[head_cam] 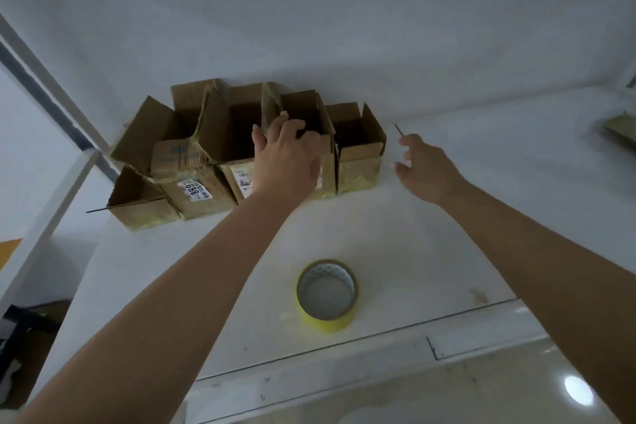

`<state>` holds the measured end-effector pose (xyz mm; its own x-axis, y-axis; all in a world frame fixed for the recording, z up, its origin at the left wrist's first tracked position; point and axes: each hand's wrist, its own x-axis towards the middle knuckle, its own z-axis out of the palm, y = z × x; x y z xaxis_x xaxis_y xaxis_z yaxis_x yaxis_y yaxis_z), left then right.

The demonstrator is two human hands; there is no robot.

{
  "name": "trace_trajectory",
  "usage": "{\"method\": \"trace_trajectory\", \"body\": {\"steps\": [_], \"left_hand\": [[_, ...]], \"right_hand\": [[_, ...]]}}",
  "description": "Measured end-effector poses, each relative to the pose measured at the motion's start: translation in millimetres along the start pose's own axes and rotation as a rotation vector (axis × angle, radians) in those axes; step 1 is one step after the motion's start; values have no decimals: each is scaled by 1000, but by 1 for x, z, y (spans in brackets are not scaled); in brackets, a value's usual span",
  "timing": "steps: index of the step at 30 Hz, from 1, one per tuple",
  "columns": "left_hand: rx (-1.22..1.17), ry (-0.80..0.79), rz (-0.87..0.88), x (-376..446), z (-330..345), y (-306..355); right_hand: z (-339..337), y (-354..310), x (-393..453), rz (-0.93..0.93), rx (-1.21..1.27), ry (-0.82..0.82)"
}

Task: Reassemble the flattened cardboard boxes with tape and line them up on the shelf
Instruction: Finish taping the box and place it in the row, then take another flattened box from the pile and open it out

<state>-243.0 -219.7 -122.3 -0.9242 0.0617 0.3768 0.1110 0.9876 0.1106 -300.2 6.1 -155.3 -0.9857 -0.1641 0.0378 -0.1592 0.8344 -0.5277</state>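
A white shelf (447, 182) is seen carrying a row of open cardboard boxes (206, 162) set against the wall. The third box (309, 113) is gripped at its front rim by the left hand (285, 155), fingers curled over the edge. The right hand (423, 169) hovers beside the end box (358, 144), fingers loosely apart and empty. The box is best nudged flush with its neighbours. A yellow tape roll (327, 296) lies nearer.

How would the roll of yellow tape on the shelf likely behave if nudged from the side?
The tape roll lies flat on its side face on the white shelf, so it would probably slide, not roll. Its hollow core suggests it is light and moves easily. The ring looks stiff, so it should keep its shape.
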Motion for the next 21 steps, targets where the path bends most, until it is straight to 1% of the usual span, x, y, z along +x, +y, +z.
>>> {"method": "trace_trajectory", "body": {"steps": [3, 6, 9, 14, 21], "left_hand": [[-62, -7, 73, -19, 4, 24], [-57, -128, 119, -43, 11, 48], [-178, -191, 183, -69, 21, 63], [-274, -259, 314, -97, 34, 88], [-369, -293, 479, -108, 43, 165]], "right_hand": [[-1, 2, -33, -17, -153, 13], [3, 4, -72, -36, -224, 34], [15, 6, -112, -21, -249, 22], [15, 26, -169, 100, -264, 38], [-23, 74, -229, 256, -284, 124]]}}
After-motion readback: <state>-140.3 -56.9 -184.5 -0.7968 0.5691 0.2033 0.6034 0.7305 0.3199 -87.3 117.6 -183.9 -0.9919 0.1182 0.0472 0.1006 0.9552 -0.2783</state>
